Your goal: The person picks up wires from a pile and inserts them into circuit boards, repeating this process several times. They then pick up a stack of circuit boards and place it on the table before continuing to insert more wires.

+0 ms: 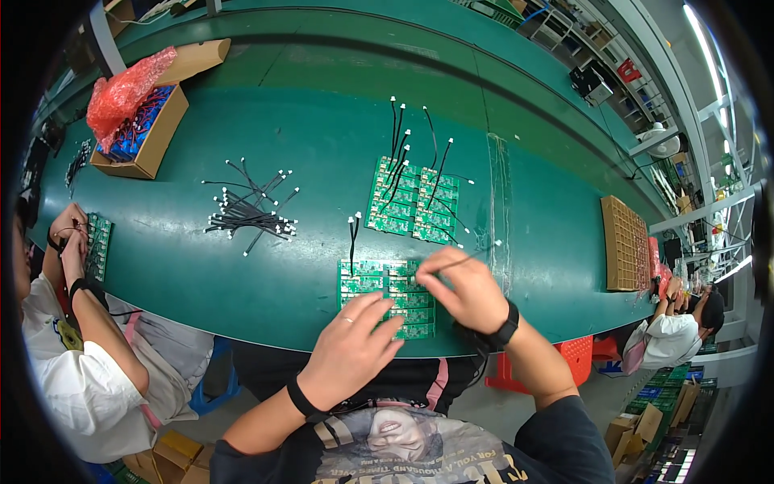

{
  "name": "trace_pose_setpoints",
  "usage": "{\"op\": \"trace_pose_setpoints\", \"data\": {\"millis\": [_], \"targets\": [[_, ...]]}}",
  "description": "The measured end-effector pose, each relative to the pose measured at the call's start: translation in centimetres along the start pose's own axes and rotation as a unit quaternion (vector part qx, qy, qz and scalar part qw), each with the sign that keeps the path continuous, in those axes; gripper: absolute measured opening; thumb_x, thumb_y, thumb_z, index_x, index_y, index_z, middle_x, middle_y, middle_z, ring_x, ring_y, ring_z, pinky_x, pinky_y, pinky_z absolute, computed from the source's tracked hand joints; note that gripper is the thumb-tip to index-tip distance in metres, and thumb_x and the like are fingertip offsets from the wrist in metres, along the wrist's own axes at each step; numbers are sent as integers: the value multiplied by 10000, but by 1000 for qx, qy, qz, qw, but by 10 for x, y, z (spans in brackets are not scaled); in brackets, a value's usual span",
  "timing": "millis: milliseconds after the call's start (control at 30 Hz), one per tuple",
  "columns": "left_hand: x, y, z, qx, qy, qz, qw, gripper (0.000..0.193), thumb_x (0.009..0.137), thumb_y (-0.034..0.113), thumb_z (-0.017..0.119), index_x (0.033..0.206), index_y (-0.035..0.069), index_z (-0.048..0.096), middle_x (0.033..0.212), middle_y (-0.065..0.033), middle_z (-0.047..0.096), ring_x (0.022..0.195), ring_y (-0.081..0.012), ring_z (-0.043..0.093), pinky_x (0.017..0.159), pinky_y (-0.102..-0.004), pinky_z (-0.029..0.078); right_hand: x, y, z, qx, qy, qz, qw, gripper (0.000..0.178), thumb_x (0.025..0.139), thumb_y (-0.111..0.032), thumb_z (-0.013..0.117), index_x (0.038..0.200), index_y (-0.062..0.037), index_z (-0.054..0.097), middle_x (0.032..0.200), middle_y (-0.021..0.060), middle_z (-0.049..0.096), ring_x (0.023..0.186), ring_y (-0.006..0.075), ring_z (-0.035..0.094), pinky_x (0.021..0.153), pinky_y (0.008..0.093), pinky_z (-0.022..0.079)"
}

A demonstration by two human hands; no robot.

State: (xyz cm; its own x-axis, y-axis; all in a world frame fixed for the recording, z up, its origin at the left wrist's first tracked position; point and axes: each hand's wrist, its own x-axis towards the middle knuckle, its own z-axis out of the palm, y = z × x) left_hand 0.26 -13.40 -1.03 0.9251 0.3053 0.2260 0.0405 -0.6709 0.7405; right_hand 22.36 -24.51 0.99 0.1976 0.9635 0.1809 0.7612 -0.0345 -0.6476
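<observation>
In front of me lies a green circuit board panel, divided into several small boards with white connectors. My left hand rests at its near left part, fingers stretched out over the edge, holding nothing. At the panel's upper right, my right hand pinches a short black cable whose free white plug points away to the right. The cable's other end is hidden by the fingers. Another pair of black cables stands up from the panel's upper left corner. Just beyond lies a second green panel with several black cables attached.
A loose pile of black cables with white plugs lies to the left. Farther left stands a cardboard box with red bubble wrap and blue parts. A divided cardboard tray is at the right. A co-worker's hands work over boards at the far left.
</observation>
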Motion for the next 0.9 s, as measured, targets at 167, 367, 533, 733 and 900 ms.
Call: {"op": "trace_pose_setpoints", "data": {"millis": [167,367,533,733,900], "targets": [[-13,-5,14,138,-101,63,983,496,910,205,700,1374,55,610,1574,-160,441,1498,-359,365,1230,-541,308,24,16,5,-151,-28,-36,987,69,911,-61,717,960,-14,701,1016,100,718,937,308,694,834,402,571],[-17,-18,26,172,-69,76,980,474,909,196,672,1363,68,623,1549,-148,481,1488,-344,395,1223,-536,317,35,18,9,-179,-72,-49,980,79,909,-81,719,943,-15,694,1019,86,707,929,300,696,817,402,577],[-18,-21,27,159,-51,82,983,460,905,187,652,1349,68,630,1538,-148,498,1475,-337,419,1214,-532,334,36,18,10,-214,-77,-60,972,85,901,-85,729,940,-19,692,1005,86,705,884,303,696,773,402,579],[-19,-23,26,155,-41,85,983,437,921,187,600,1338,62,635,1527,-154,514,1457,-331,446,1211,-520,347,37,11,12,-248,-65,-88,963,103,884,-77,748,948,-48,672,967,82,688,828,300,694,719,389,580],[-19,-25,29,169,-31,94,981,423,924,197,594,1321,64,648,1526,-150,515,1445,-322,462,1195,-508,375,37,10,14,-247,-58,-106,961,132,872,-66,759,956,-60,658,947,79,676,813,298,690,698,382,578]]}}
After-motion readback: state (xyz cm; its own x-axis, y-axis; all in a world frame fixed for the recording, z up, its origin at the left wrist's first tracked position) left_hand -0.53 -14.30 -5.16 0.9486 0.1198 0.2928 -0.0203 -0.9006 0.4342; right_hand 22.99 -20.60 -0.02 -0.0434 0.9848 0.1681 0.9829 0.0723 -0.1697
